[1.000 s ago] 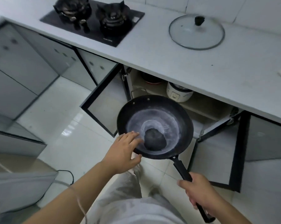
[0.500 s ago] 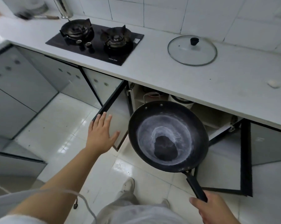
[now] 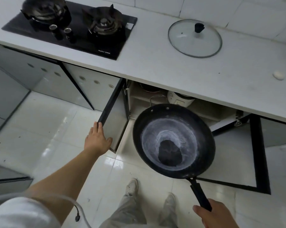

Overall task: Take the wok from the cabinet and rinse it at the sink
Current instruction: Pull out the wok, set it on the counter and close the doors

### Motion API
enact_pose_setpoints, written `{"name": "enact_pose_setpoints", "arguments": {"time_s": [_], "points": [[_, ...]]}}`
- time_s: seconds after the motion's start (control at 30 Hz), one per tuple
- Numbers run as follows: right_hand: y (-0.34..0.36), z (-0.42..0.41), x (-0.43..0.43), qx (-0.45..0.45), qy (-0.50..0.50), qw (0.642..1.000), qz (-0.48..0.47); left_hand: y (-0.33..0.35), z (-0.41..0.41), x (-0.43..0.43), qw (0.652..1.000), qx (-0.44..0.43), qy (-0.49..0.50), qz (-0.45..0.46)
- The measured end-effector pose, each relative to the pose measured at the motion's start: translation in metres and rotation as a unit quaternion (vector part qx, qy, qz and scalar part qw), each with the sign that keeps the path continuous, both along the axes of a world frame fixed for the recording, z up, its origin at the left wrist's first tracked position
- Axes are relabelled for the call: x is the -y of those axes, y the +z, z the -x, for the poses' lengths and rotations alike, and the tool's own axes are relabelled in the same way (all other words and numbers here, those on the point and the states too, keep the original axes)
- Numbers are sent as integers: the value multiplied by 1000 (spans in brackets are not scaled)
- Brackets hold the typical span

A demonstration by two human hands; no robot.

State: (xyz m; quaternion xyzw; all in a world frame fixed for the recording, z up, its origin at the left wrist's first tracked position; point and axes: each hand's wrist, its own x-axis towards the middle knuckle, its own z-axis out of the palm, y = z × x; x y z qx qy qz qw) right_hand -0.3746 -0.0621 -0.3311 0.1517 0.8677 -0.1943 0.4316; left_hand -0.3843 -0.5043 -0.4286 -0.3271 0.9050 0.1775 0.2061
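The black wok [image 3: 172, 140], whitish inside with a dark patch at its bottom, hangs in the air in front of the open cabinet [image 3: 155, 102]. My right hand [image 3: 216, 213] grips the end of its long black handle at the lower right. My left hand [image 3: 97, 139] lies flat against the outer edge of the left cabinet door [image 3: 112, 112], fingers together, thumb at the door's lower corner. The sink is out of view.
The right cabinet door [image 3: 254, 153] stands wide open beside the wok. Inside the cabinet sit a white rice cooker [image 3: 180, 98] and a pot. On the white counter [image 3: 155, 66] are a gas stove [image 3: 69, 27], a glass lid [image 3: 195, 38] and a small white lump [image 3: 278, 74]. My feet stand below.
My left hand let go of the wok's rim and moved left and forward onto the left door's edge. The wok rose and shifted right, held by my right hand alone.
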Motion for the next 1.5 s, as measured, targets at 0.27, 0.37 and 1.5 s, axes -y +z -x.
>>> {"name": "enact_pose_setpoints", "arguments": {"time_s": [0.27, 0.37, 1.5], "points": [[-3, -6, 9, -38, -29, 999, 13, -1, -1, -28, 997, -14, -49, -49], [-1, -9, 6, -40, -46, 998, 17, -3, 0, -46, 996, -21, -71, -58], [-2, -11, -124, -47, -61, 997, 12, 0, 80, -155, 991, 48, -109, -54]]}}
